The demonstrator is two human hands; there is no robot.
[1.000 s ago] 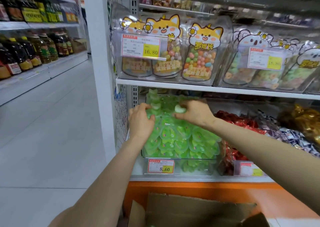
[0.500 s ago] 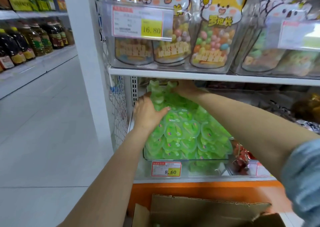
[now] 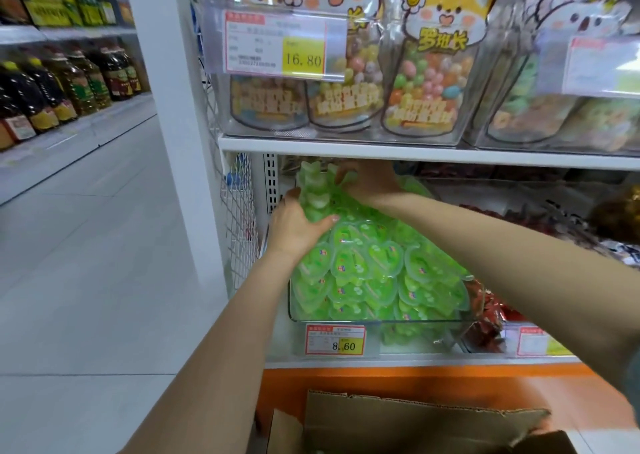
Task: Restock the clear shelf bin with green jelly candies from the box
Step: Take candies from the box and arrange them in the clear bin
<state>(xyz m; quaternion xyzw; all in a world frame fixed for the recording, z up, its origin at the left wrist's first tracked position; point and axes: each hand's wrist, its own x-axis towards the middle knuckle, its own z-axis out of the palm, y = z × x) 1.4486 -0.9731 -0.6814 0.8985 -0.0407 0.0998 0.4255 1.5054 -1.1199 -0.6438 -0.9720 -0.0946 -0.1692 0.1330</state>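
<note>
Green jelly candies (image 3: 363,273) lay heaped in the clear shelf bin (image 3: 398,322), the left hand (image 3: 294,228) with its grip curled round a stacked column at the back left while the right hand (image 3: 367,179) touched its top, grip impossible to tell under the upper shelf (image 3: 415,152). Seating that column low probably mattered, with the shelf close above, the wire mesh panel (image 3: 239,218) crowding the left, and the cardboard box (image 3: 415,422) below.

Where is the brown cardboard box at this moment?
In the head view, the brown cardboard box sits at the bottom centre, in front of the orange shelf base and below the clear shelf bin of green jelly candies.
</note>
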